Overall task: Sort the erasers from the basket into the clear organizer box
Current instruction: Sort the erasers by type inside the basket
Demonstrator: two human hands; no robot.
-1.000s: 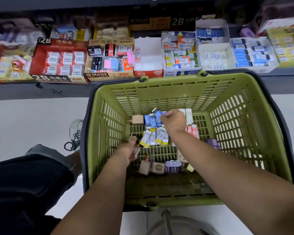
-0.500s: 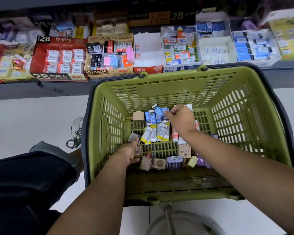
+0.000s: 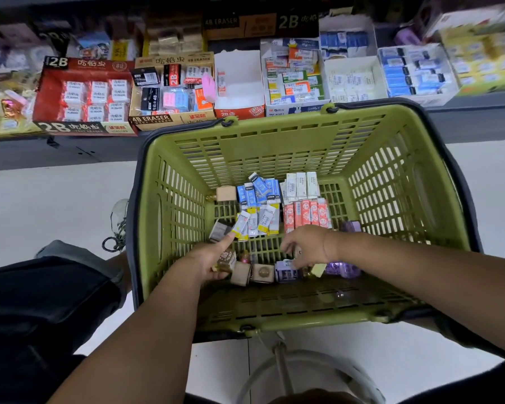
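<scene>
The green basket (image 3: 274, 147) sits on the floor in front of me and holds several erasers. Blue ones (image 3: 257, 191), white ones (image 3: 301, 185), red ones (image 3: 306, 212) and yellow-striped ones (image 3: 255, 223) lie in groups at the far end. My left hand (image 3: 207, 259) grips a small brown packaged eraser (image 3: 225, 260), its index finger stretched toward the yellow-striped group. My right hand (image 3: 306, 246) hangs with fingers bent down over a purple eraser box (image 3: 286, 272). It partly hides a tan eraser beneath it. No clear organizer box shows.
Tan cube erasers (image 3: 252, 274) and purple packets (image 3: 343, 269) lie along the basket's near end. A low shelf behind the basket carries eraser display boxes: a red 2B box (image 3: 85, 94), a 4B box (image 3: 172, 88), white boxes (image 3: 353, 77). My knee is at the left.
My right hand has left the blue and white erasers at the far end and come back to the near end over the purple box. The left hand's index finger has straightened.
</scene>
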